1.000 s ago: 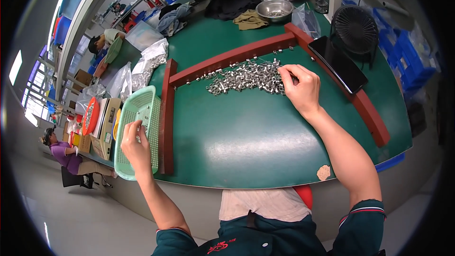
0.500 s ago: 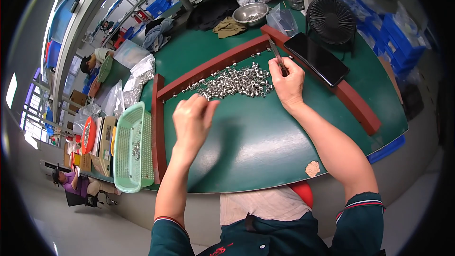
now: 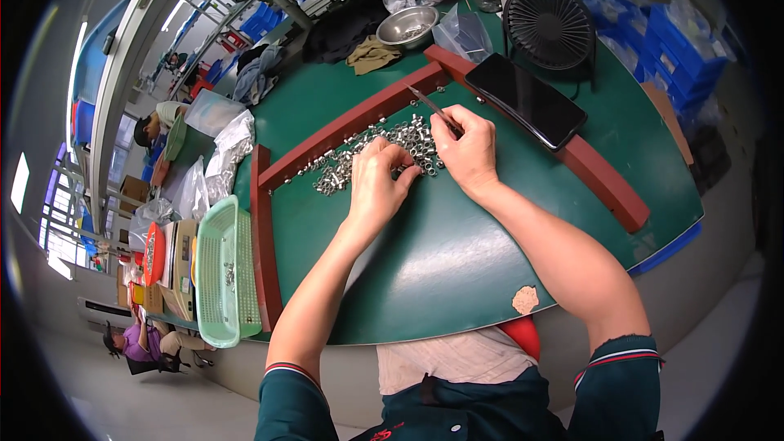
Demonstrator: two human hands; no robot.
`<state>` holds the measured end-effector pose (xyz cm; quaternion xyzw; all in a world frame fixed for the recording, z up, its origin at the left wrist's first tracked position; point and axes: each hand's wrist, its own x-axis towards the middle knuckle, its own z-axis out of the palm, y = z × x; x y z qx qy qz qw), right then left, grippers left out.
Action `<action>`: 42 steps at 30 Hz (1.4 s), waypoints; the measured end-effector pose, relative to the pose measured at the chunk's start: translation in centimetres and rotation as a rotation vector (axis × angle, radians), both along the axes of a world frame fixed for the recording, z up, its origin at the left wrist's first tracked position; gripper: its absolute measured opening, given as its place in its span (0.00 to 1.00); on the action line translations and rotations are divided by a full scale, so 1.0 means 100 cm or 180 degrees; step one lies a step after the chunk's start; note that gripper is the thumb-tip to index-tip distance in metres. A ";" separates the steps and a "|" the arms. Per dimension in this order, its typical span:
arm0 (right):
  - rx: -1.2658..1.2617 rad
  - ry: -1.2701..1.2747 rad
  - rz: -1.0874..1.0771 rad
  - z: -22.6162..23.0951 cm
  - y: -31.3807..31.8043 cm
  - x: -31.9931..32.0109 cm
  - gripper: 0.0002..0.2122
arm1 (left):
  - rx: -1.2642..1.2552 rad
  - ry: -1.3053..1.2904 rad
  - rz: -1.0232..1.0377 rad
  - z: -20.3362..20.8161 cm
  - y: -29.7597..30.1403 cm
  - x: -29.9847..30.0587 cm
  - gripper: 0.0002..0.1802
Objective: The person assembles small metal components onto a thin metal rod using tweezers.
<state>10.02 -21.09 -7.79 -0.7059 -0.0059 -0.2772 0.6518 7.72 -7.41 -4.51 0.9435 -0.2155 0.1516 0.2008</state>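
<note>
Tan patch: a ragged pale spot (image 3: 525,300) at the near edge of the green table (image 3: 482,253).
Left hand: the hand (image 3: 376,184) is partly closed over the near side of the pile, palm down, fingers curled, thumb close to the forefinger; whether a ring sits between them cannot be told.
Right hand: the hand (image 3: 469,151) is closed, thumb and fingers pinching 1 thin dark pointed tool (image 3: 433,110), just beside the right end of the pile; the tool's tip points up and left, towards the back bar.
Metal rings: a loose pile of small silvery rings (image 3: 412,139) lies on the table, partly hidden by the left hand; a few stray rings lie along the back bar.
Basket: a light green basket (image 3: 245,278) stands left of the left bar, with some small metal pieces inside.
Red bars: 3 bars edge the work area, a left bar (image 3: 265,261), a back bar (image 3: 351,125) and a right bar (image 3: 604,180).
Phone: a black phone (image 3: 527,100) rests on the right bar, screen up.
Fan: a black fan (image 3: 549,26) stands beyond the phone.
Bowl: a steel bowl (image 3: 407,26) sits beyond the back bar, beside a brown cloth (image 3: 371,57).
</note>
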 end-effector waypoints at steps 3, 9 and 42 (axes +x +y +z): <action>0.0058 -0.0087 0.0041 -0.002 0.002 0.001 0.06 | -0.0052 0.0209 0.0078 0.001 -0.001 0.002 0.08; -0.0001 -0.0057 0.0077 0.000 0.004 0.000 0.06 | -0.0344 0.0508 0.0091 0.009 0.003 0.002 0.07; -0.1870 -0.1362 0.0691 0.022 0.011 -0.028 0.06 | -0.5622 0.3233 -0.0696 -0.012 0.101 -0.044 0.13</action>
